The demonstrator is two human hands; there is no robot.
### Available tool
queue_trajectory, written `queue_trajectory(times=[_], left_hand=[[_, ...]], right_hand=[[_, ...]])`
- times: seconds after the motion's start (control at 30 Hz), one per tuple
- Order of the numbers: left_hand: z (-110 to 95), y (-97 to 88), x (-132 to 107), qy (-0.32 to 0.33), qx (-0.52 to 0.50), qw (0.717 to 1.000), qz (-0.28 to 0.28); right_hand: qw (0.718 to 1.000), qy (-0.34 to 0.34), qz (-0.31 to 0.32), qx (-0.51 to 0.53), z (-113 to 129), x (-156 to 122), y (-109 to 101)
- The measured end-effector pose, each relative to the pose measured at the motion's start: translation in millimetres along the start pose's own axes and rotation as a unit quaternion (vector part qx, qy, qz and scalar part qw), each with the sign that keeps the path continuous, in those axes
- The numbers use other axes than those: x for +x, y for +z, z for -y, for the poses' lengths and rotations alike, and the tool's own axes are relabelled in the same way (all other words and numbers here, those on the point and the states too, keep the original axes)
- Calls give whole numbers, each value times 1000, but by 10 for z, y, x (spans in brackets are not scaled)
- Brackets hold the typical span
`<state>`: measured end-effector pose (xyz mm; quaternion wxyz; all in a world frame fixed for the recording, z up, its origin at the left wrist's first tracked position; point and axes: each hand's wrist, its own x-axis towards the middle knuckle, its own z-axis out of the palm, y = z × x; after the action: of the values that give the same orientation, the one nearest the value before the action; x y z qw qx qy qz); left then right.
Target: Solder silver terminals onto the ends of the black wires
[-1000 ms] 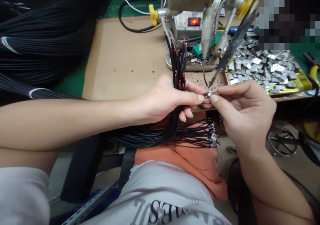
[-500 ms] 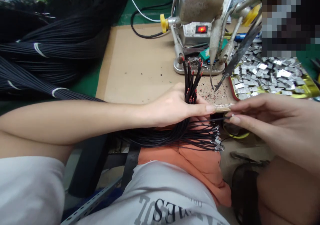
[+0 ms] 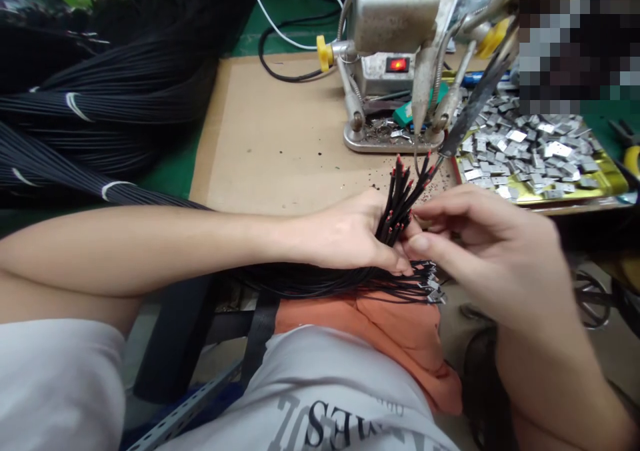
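Observation:
A bundle of black wires (image 3: pixel 395 204) with bare red inner ends stands up out of my left hand (image 3: pixel 360 231), which is wrapped round it. My right hand (image 3: pixel 480 244) is closed, thumb and forefinger brought together at the right side of the bundle; what lies between the fingertips is hidden. Below, more black wires (image 3: pixel 320 281) run across my lap, with small metal pieces (image 3: pixel 434 284) on their right ends. Just behind the bundle, a soldering iron (image 3: pixel 465 121) points down on its stand, its tip partly hidden by the wires.
A metal machine (image 3: pixel 397 11) with a lit red switch (image 3: pixel 398 65) stands at the back of the cardboard-covered bench (image 3: pixel 255 131). A yellow tray (image 3: pixel 617 183) of small metal pieces sits right. Thick bundles of black wire (image 3: pixel 125 104) lie left. Pliers (image 3: pixel 631 151) show at the right edge.
My right hand has moved left from beside the bench edge to the bundle; the single wire it held out is no longer seen there. The bundle has tilted right and come lower.

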<state>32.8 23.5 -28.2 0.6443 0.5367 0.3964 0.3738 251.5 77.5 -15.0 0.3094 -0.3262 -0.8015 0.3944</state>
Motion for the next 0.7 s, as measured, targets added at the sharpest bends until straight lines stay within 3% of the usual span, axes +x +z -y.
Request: queue_trajectory(times=[0.13,0.37,0.47,0.53,0.7], left_hand=[[-16,17,-11,-5,26,1000,1],[-30,9,-20,-32,61,998,10],[-16,7,-14,7,73,997,8],[-17,12,-16,24,83,996,8],[-72,65,-53,-27,42,998,-31]], right_hand=[[995,-75,-59,21,-19,-33,239],[993,-94,-75,-2,-69,-47,242],[993,-104,-60,-4,-54,-44,262],[993,-97,-62,5,-40,-44,264],[996,-9,-67,63,-26,-14,163]])
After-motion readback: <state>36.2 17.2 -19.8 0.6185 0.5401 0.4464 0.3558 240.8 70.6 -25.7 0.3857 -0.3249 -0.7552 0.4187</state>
